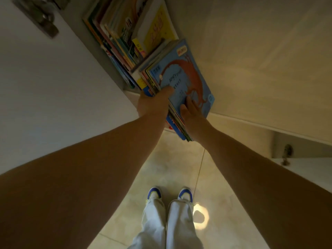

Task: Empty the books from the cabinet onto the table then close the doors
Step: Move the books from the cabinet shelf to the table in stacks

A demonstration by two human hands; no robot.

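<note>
A stack of thin picture books [181,81], topped by a blue cover with an orange dragon, juts out of the cabinet opening. My left hand [152,103] grips the stack's left edge, thumb on the blue cover and fingers hidden beneath. My right hand [191,112] lies on the cover's near right part, palm down with fingers spread. More books [129,36] stand packed inside the cabinet behind and left of the stack, one with a yellow cover.
The white open cabinet door [53,83] fills the left side, with a metal hinge [41,17] at the top. Another white panel [260,60] spans the right, with a hinge [286,154] lower right. My feet [170,194] stand on beige tiled floor below.
</note>
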